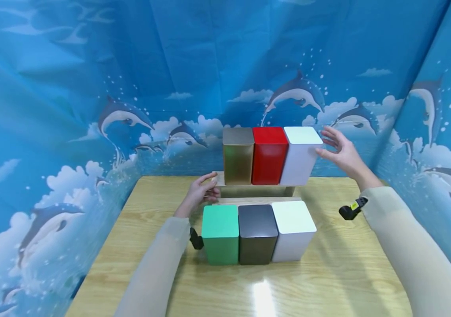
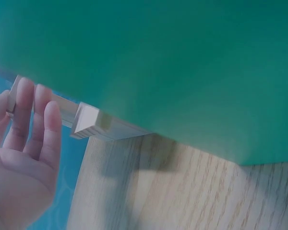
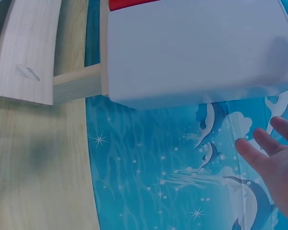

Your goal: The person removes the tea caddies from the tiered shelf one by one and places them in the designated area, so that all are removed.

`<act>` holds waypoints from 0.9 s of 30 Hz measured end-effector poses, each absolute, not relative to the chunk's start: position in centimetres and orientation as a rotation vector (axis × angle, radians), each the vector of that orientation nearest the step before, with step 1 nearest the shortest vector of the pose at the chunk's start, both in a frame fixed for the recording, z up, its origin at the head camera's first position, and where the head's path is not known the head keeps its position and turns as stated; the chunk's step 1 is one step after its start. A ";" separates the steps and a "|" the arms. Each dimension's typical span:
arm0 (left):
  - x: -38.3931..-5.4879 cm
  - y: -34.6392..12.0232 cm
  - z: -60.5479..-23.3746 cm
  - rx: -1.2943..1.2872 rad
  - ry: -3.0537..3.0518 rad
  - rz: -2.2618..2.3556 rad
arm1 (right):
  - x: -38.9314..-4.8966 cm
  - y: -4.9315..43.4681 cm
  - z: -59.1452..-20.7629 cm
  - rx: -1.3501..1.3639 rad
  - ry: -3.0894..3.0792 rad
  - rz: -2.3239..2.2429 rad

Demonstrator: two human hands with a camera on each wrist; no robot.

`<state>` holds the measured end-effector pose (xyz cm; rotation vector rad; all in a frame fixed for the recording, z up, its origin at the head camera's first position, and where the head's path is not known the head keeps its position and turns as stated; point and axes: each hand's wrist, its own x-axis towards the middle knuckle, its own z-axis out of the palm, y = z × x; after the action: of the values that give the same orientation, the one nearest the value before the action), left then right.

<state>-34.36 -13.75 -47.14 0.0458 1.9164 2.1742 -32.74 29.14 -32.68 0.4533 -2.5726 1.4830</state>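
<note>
On the upper board of a wooden stand (image 1: 219, 178) three boxes are lined up: a gold box (image 1: 239, 163), a red box (image 1: 269, 158) and a white box (image 1: 299, 160) at the right end. My left hand (image 1: 201, 191) grips the left end of that upper board, thumb and fingers on either side of it; the left wrist view shows the board end (image 2: 12, 98) between them. My right hand (image 1: 342, 152) is beside the upper white box, fingers spread and thumb tip right at its side. In the right wrist view those fingers (image 3: 252, 155) are straight.
In front of the stand, a green box (image 1: 220, 242), a black box (image 1: 258, 242) and a second white box (image 1: 293, 242) form a lower row. A lower wooden slat (image 1: 257, 201) runs behind them. Blue dolphin-print curtains (image 1: 209, 66) enclose the wooden table (image 1: 138, 246).
</note>
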 end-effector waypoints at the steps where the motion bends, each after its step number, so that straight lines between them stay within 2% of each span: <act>1: -34.3 -13.7 -47.1 0.044 1.914 2.175 | -32.6 28.8 -32.3 0.454 -2.573 1.494; 11: -34.3 -13.7 -47.1 0.028 1.909 2.181 | -34.9 28.6 -32.9 0.444 -2.531 1.565; 27: -34.1 -13.6 -46.9 0.056 1.934 2.172 | -36.1 27.5 -31.8 0.498 -2.507 1.638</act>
<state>-34.06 -13.63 -46.88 0.0557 1.9338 2.1720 -36.12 27.54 -31.83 0.4980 -2.5074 1.6379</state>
